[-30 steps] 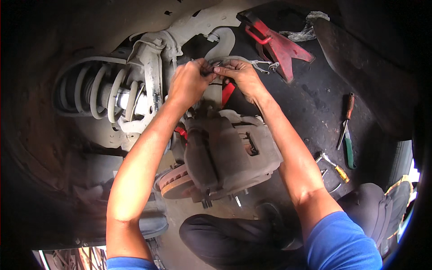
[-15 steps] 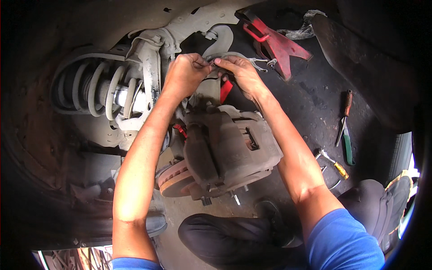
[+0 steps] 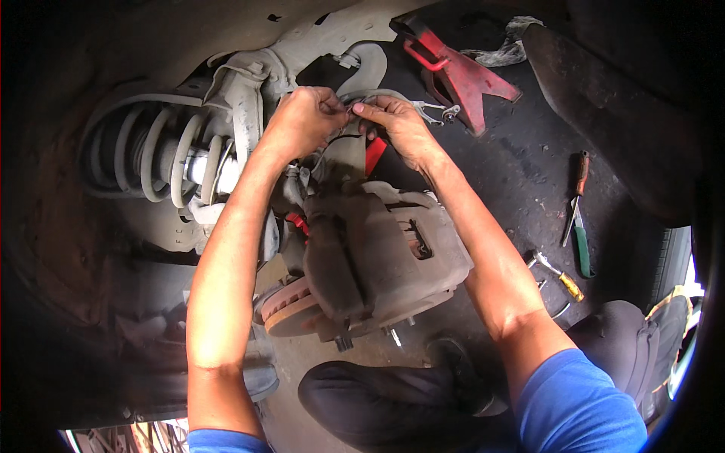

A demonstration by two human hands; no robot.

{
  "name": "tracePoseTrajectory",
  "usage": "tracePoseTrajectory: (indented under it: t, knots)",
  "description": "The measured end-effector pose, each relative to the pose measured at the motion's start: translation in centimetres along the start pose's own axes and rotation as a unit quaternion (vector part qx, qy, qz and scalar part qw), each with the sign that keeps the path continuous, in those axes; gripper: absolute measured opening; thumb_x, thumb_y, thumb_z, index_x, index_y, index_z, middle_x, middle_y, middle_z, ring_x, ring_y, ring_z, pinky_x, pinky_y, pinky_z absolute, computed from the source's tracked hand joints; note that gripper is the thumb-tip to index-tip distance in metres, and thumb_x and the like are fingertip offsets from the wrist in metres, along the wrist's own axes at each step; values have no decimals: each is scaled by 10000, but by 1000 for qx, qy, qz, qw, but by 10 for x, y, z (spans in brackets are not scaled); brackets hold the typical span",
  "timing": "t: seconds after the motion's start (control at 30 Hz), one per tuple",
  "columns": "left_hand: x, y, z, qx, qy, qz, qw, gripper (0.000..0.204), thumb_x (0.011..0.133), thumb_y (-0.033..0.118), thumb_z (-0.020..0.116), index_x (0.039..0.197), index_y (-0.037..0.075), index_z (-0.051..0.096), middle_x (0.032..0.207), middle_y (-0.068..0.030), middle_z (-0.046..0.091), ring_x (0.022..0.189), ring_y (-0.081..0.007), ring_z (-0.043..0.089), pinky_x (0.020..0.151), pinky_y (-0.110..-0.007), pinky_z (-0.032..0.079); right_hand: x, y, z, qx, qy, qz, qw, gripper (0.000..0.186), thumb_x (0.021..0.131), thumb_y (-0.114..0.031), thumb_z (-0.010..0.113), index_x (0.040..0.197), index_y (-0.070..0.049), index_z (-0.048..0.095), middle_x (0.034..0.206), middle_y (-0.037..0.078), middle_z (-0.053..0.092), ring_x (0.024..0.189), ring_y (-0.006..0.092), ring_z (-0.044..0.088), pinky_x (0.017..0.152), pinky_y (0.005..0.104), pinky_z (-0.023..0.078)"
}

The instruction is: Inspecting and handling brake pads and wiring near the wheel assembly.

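My left hand (image 3: 303,123) and my right hand (image 3: 399,127) meet above the brake caliper (image 3: 381,253), fingertips pinched together. What lies between the fingertips is too small and covered to make out. Behind my right hand arcs a grey cable (image 3: 414,103), with a metal bracket end (image 3: 450,114) just to its right. A thin dark wire (image 3: 343,138) curves below the fingers. Under them, a red piece (image 3: 374,155) shows beside the knuckle. The caliper sits over a rusty brake disc (image 3: 291,308).
A coil spring on a strut (image 3: 180,162) stands at the left. A red jack stand (image 3: 467,81) is at the far right. Pliers (image 3: 581,245), a ratchet with yellow handle (image 3: 570,287) and a screwdriver (image 3: 584,174) lie on the floor. A tyre (image 3: 671,264) stands at the right edge.
My hands stay pinched together at nearly the same spot. The caliper, disc and spring have shifted slightly left in view.
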State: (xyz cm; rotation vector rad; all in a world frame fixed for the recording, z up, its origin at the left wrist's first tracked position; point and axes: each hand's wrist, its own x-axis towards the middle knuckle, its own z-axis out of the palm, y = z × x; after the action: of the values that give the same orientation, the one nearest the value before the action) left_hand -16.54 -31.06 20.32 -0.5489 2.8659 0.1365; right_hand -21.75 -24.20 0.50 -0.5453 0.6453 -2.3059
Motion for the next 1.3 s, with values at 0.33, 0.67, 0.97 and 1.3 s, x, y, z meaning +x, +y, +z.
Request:
tracePoseTrajectory:
  t: [0.33,0.67,0.97,1.3]
  knots:
    - [3,-14,5,22,34,55,998,155,946,137,783,985,-6,738,845,-39,734,753,-96,667,608,-280,562,-1,-1,1,1,-12,-13,1000,309,984,-312,758,1082,-20,761,911,24,728,798,100,611,749,273,480]
    - [-5,-9,-1,-56,-4,0,998,184,979,142,745,1075,-15,745,858,-44,732,787,-95,661,681,-274,557,-6,-11,6,-16,0,-5,1000,253,985,-277,754,1032,-29,751,844,10,709,734,79,599,696,238,466]
    - [-5,-12,-4,-165,-55,-35,984,180,1030,134,664,1150,13,722,962,-26,721,864,-97,666,785,-262,552,-1,-2,2,22,-6,-23,999,296,976,-302,765,1070,-21,756,928,25,736,816,97,620,754,278,478]
    - [-12,-9,-11,-324,-58,-83,941,226,1022,98,661,1212,-15,709,1052,-79,741,919,-149,711,832,-269,571,-6,-6,6,92,2,23,996,238,982,-268,757,1065,-45,747,943,19,743,821,96,645,742,263,492]
